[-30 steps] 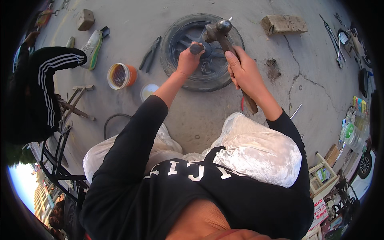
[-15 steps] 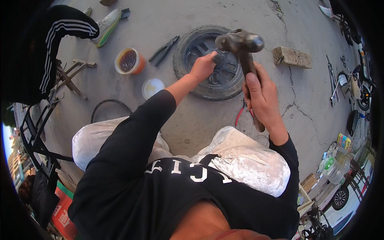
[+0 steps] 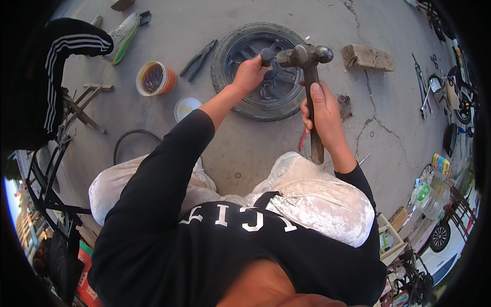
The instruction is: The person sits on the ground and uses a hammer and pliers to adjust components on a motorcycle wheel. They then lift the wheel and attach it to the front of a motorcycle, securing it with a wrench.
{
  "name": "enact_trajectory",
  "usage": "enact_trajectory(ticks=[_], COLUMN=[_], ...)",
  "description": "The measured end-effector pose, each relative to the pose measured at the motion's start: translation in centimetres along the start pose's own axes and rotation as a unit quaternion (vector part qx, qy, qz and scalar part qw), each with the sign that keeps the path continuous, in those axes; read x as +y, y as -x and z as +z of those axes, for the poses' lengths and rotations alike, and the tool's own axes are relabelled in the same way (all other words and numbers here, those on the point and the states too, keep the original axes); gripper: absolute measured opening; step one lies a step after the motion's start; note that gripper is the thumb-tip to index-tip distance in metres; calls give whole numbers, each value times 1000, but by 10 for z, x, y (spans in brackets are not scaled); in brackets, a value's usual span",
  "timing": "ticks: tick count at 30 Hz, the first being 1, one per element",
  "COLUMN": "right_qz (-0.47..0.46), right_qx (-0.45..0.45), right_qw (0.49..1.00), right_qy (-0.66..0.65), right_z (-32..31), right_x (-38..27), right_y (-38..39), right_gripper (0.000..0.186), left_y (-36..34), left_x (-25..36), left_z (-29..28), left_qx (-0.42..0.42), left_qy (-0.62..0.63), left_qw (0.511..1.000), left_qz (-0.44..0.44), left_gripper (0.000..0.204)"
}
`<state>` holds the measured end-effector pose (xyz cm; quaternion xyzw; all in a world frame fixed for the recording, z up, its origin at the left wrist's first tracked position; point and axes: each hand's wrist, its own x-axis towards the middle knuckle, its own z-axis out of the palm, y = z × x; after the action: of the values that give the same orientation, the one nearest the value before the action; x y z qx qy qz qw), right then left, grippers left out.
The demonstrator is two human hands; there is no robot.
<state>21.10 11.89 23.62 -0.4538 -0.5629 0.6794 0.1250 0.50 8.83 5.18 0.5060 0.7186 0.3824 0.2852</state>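
Over a wheel with a black tyre (image 3: 259,113) lying flat on the ground, my left hand (image 3: 249,74) is closed around a dark metal piece with a round end (image 3: 267,55). That piece stands over the hub; its lower part is hard to make out. My right hand (image 3: 325,108) grips the wooden handle of a ball-peen hammer (image 3: 307,56). The hammer's flat face points left, close beside the dark piece's round end, with a small gap visible between them. Red-handled pliers (image 3: 302,140) lie below the wheel, mostly hidden by my right hand.
Left of the wheel are dark pliers (image 3: 199,60), a tub of brown grease (image 3: 153,79) and a white lid (image 3: 187,108). A wooden block (image 3: 368,58) and small round parts (image 3: 344,100) lie to the right. Another person's shoe (image 3: 124,39) rests at upper left.
The hammer has come down closer to the dark piece, its handle now more upright. My left hand keeps its hold. The whole view has shifted slightly.
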Motion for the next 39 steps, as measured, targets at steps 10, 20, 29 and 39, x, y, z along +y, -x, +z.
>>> enact_trajectory(ticks=[10,20,29,39], right_qz=[57,-21,-262,-24], right_qx=[44,5,23,103], right_qw=[995,998,964,993], right_qy=[-73,56,-25,43], right_z=[-11,-28,-51,-50], right_x=[25,-17,-109,-51], right_y=[-13,-50,-28,-52], right_gripper=[45,40,43,45], left_y=[-28,-31,-31,-28], left_x=[8,17,19,17], left_z=[-1,-6,-11,-11], left_qx=[-64,-103,-101,-111], left_qy=[-18,-56,-54,-19], left_qw=[998,993,993,993], left_qz=[1,-5,11,-32], left_gripper=[34,38,35,27])
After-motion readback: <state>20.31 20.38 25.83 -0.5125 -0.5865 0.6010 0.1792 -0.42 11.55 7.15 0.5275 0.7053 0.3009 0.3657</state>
